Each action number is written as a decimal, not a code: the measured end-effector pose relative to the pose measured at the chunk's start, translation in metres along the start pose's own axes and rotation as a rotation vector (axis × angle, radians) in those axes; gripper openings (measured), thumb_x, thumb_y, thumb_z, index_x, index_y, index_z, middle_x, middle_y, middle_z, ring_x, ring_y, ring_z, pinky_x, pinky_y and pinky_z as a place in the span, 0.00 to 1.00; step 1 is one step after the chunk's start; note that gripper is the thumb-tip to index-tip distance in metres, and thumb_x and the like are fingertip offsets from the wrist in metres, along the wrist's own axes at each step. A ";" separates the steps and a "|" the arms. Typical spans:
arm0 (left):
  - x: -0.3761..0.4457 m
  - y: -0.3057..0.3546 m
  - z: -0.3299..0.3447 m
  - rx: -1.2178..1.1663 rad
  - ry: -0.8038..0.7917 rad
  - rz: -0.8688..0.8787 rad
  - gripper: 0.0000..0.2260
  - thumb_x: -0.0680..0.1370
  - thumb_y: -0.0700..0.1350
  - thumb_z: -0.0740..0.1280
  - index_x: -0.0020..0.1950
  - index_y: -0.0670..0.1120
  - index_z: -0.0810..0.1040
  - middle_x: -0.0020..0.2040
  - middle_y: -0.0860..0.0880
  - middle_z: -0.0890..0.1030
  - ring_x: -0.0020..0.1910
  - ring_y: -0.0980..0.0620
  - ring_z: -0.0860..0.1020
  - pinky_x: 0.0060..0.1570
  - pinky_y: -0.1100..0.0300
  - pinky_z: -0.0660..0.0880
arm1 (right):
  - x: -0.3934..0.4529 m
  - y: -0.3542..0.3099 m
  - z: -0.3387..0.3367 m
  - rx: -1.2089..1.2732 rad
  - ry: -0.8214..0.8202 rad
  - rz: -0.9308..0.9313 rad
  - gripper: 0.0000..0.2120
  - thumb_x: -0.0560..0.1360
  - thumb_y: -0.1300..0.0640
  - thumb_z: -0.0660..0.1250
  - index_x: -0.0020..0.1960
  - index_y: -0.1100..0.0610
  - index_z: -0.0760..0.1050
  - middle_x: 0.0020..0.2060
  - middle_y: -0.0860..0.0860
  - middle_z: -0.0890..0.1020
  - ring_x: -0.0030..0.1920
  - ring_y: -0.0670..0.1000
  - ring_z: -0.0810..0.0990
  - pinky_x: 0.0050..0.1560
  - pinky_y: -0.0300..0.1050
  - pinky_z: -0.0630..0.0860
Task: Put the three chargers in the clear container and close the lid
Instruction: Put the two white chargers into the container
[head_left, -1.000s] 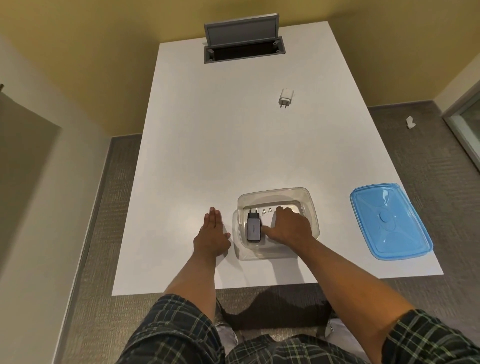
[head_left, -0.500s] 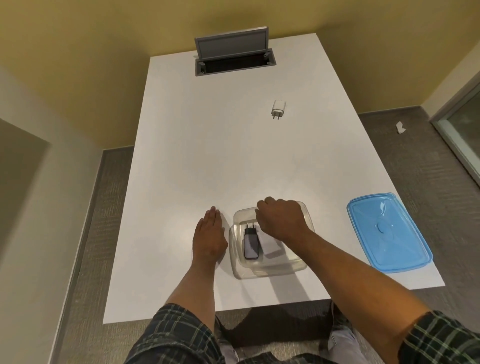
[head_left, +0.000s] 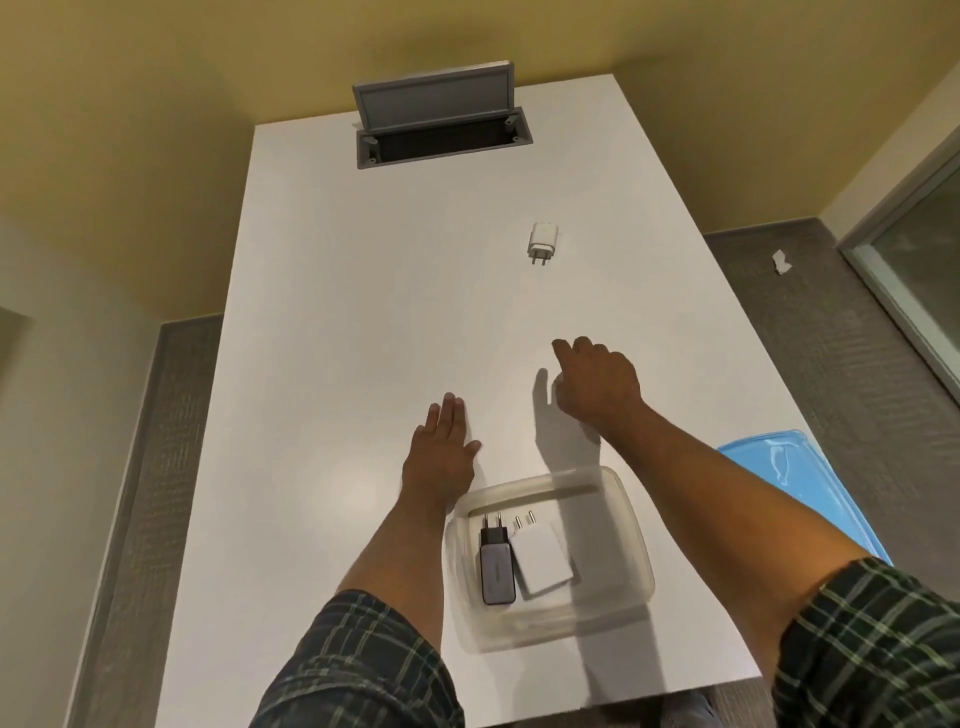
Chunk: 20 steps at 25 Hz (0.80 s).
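The clear container (head_left: 631, 525) sits open near the table's front edge. Inside it lie a dark grey charger (head_left: 496, 569) and a larger white charger (head_left: 543, 564), side by side, prongs pointing away from me. A small white charger (head_left: 542, 240) lies alone far out on the white table (head_left: 363, 312). My right hand (head_left: 597, 384) hovers beyond the container, fingers loosely curled and holding nothing, well short of the small charger. My left hand (head_left: 441, 447) rests flat on the table just left of the container. The blue lid (head_left: 795, 478) lies at the right, partly hidden by my right arm.
An open grey cable hatch (head_left: 441, 124) with its flap raised is set into the table's far end. A scrap of white paper (head_left: 781, 261) lies on the carpet at the right. A glass door frame (head_left: 914, 270) stands by the right wall.
My right hand has left the container, letting go of the white charger inside, and moved forward over the table. The view has tilted up and forward.
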<state>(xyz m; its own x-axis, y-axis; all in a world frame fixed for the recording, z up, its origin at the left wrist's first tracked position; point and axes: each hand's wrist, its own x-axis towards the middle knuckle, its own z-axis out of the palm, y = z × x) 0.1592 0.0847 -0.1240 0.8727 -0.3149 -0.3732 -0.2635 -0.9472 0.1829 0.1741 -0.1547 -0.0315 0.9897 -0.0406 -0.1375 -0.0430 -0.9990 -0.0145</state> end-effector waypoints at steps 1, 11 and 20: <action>0.005 0.000 0.002 -0.023 0.017 -0.005 0.32 0.86 0.56 0.50 0.83 0.44 0.40 0.84 0.46 0.40 0.84 0.46 0.43 0.80 0.48 0.50 | 0.010 0.003 0.002 0.017 -0.038 0.021 0.22 0.79 0.52 0.60 0.72 0.56 0.65 0.58 0.57 0.76 0.54 0.61 0.78 0.46 0.50 0.71; 0.086 0.013 -0.004 -0.053 0.307 -0.033 0.28 0.86 0.55 0.47 0.84 0.44 0.51 0.84 0.48 0.51 0.83 0.50 0.52 0.80 0.49 0.55 | 0.132 0.016 0.012 0.364 -0.176 0.171 0.28 0.81 0.49 0.58 0.80 0.48 0.56 0.71 0.59 0.67 0.68 0.63 0.71 0.64 0.59 0.73; 0.110 0.018 -0.004 -0.107 0.457 -0.081 0.27 0.83 0.51 0.52 0.83 0.47 0.57 0.83 0.49 0.57 0.82 0.50 0.57 0.78 0.49 0.58 | 0.240 0.028 0.015 0.419 -0.156 0.232 0.39 0.72 0.41 0.69 0.78 0.42 0.55 0.67 0.60 0.68 0.65 0.66 0.72 0.60 0.58 0.73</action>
<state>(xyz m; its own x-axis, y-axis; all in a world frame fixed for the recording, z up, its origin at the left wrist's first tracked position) 0.2519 0.0334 -0.1580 0.9864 -0.1586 0.0441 -0.1646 -0.9482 0.2717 0.4088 -0.1921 -0.0798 0.9165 -0.2252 -0.3306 -0.3425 -0.8688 -0.3576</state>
